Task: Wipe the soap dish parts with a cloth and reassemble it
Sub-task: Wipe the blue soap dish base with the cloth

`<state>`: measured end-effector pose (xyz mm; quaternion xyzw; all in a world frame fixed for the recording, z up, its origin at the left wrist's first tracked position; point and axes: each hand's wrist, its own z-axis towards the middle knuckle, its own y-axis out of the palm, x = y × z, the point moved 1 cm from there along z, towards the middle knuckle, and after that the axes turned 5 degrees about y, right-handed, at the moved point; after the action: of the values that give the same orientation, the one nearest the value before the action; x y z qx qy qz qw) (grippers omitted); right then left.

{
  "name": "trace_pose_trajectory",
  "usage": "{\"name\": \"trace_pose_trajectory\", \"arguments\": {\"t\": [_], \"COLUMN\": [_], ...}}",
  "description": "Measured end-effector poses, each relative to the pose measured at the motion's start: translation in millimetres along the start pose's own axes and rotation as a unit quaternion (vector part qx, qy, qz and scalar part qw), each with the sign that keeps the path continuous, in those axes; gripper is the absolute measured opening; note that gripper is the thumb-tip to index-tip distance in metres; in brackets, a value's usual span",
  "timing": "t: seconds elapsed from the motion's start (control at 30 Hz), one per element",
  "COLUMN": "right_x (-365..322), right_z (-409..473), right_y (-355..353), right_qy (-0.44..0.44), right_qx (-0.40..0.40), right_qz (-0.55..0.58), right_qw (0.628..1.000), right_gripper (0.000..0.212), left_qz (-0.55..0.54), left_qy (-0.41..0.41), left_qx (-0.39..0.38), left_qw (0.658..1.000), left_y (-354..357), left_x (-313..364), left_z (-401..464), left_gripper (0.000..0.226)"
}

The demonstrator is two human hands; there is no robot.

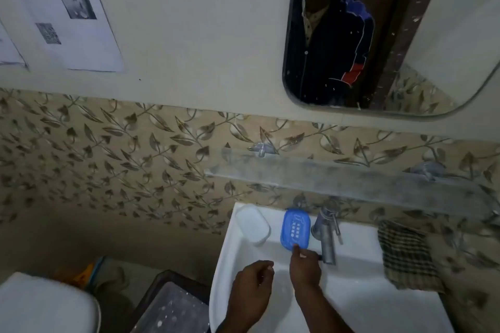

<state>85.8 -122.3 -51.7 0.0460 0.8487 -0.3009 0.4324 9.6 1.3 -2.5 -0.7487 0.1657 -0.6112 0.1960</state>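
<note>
A blue soap dish tray [295, 227] with drain slots lies on the back ledge of the white sink [359, 265], left of the tap. Further left on the ledge rests a white, translucent dish part [252, 222]. A checked cloth [407, 254] is draped over the sink's right rim. My right hand [304, 265] reaches forward, its fingertip touching the blue tray's near edge. My left hand [253, 282] hovers over the basin with fingers loosely curled and nothing in it.
A metal tap [326, 234] stands just right of the blue tray. A glass shelf [351, 178] juts from the tiled wall above the sink, under a mirror [378, 35]. A toilet lid [46, 303] and a dark bin [173, 305] sit at lower left.
</note>
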Motion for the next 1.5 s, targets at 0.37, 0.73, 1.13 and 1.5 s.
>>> {"name": "trace_pose_trajectory", "arguments": {"t": [0.37, 0.73, 1.13, 1.5], "right_x": [1.1, 8.4, -4.3, 4.3], "right_z": [40.7, -20.5, -125.7, -104.4], "right_y": [15.1, -1.5, -85.8, -115.7], "right_qy": [0.222, 0.183, 0.08, 0.024], "right_qx": [-0.056, -0.124, -0.21, -0.181], "right_qz": [0.348, 0.369, 0.339, 0.279], "right_qw": [0.909, 0.903, 0.914, 0.943], "right_gripper": [0.037, 0.037, 0.031, 0.045], "left_qz": [-0.018, -0.064, -0.532, -0.621], "left_qy": [-0.039, -0.023, -0.134, -0.097], "left_qx": [0.036, 0.038, -0.074, -0.117], "left_qw": [0.998, 0.997, 0.833, 0.769], "left_y": [-4.5, -2.3, -16.3, 1.5], "left_x": [-38.5, -36.0, 26.6, 57.5], "left_z": [5.0, 9.8, -15.9, -19.4], "left_gripper": [0.021, 0.015, 0.056, 0.064]}}
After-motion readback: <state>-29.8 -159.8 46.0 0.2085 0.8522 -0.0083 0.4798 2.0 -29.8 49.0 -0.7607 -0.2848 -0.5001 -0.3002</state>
